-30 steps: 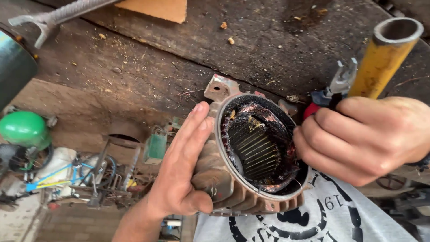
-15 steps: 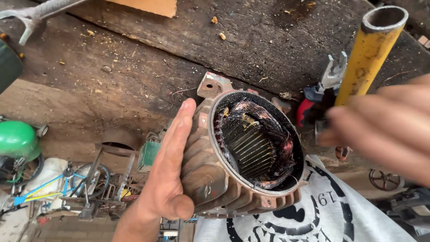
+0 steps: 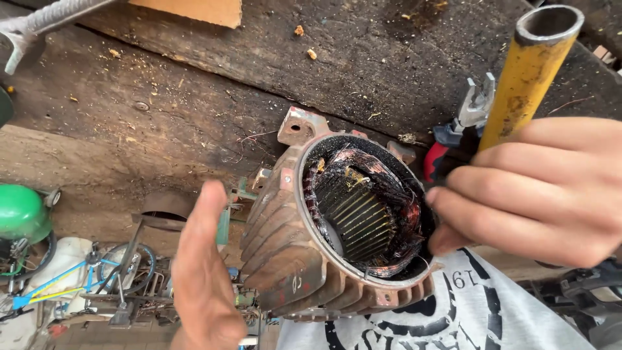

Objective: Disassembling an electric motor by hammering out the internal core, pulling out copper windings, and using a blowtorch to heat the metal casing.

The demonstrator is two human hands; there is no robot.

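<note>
The motor stator housing lies tilted at the near edge of the dark wooden bench, its open end up, showing burnt copper windings inside a ribbed, rusty cast shell. The right hand pinches the winding rim, fingers closed on the housing's right edge. The left hand hovers flat and open, just left of the housing, apart from it. The step looks like steadying and turning the shell; a firm two-handed hold seems needed. Behind the housing stand a yellow pipe and red-handled pliers.
</note>
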